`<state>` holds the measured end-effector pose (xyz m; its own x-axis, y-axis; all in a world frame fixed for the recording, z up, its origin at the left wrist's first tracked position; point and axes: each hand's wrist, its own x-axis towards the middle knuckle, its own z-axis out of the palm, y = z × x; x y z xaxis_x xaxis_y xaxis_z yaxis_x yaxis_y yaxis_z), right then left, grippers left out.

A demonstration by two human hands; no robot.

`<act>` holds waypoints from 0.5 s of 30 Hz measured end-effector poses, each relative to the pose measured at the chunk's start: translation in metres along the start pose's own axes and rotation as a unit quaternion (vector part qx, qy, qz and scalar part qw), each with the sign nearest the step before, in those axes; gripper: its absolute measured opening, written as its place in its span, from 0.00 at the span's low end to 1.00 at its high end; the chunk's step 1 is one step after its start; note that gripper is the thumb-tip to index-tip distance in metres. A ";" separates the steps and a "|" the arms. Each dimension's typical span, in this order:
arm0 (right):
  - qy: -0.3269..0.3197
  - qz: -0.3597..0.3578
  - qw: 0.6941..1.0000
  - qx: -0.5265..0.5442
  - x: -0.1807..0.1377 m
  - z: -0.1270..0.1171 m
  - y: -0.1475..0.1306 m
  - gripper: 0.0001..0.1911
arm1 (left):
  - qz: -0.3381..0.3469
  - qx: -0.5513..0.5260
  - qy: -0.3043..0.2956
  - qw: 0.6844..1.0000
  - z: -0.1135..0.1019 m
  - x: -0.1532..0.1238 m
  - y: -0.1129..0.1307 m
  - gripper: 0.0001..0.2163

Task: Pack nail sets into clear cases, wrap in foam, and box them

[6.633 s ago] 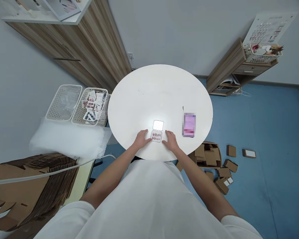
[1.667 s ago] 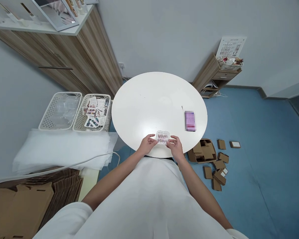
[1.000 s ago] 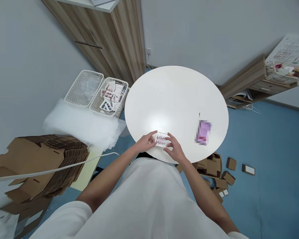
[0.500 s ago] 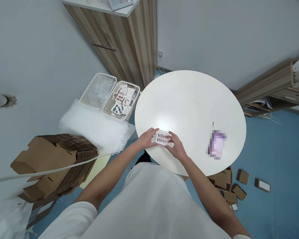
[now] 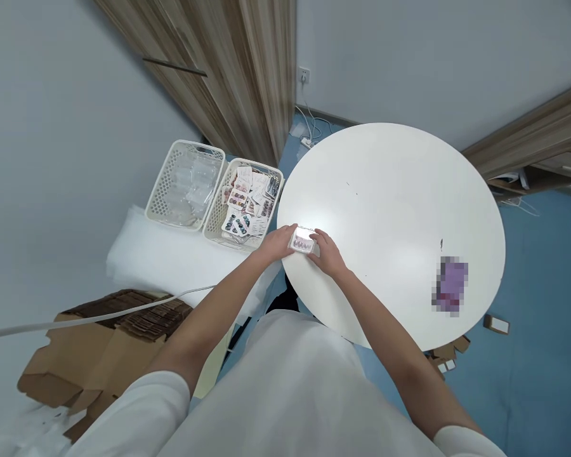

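Note:
A small clear plastic case [image 5: 302, 241] with rows of pinkish press-on nails is held between my two hands above the near left edge of the round white table [image 5: 394, 190]. My left hand [image 5: 280, 242] grips its left side, fingers along the top edge and thumb below. On the right side, my right hand [image 5: 328, 252] closes on it with fingers and thumb. Light glares off the upper part of the lid, hiding some of the nails.
Left of the table, one white basket [image 5: 215, 152] holds clear plastic pieces, another [image 5: 280, 174] nail sets and cards. White foam sheets [image 5: 137, 254] and flattened cardboard boxes [image 5: 90, 355] lie nearer. A white cable [image 5: 99, 318] crosses the left. A blurred purple item [image 5: 452, 285] lies on the table.
The view has shifted, so the table sits further right and the baskets look larger. Both hands still hold the case, which now catches a bright glare on its upper part.

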<state>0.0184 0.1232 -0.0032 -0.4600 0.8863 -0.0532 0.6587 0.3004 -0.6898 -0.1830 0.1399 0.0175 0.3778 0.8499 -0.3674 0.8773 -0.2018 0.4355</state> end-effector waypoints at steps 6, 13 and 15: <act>0.015 0.063 0.998 0.027 0.037 0.018 0.001 0.27 | -0.026 -0.031 0.024 0.999 0.000 0.029 -0.017 0.34; 0.008 0.093 0.995 0.044 0.050 0.023 0.008 0.29 | -0.036 -0.081 0.027 0.996 0.001 0.041 -0.021 0.34; 0.010 0.091 0.995 0.043 0.053 0.024 0.010 0.29 | -0.039 -0.089 0.029 0.995 0.001 0.043 -0.022 0.33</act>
<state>-0.0139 0.1646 -0.0301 -0.3253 0.9304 -0.1691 0.6759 0.1037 -0.7297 -0.1860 0.1802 -0.0088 0.2878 0.8877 -0.3595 0.8350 -0.0488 0.5481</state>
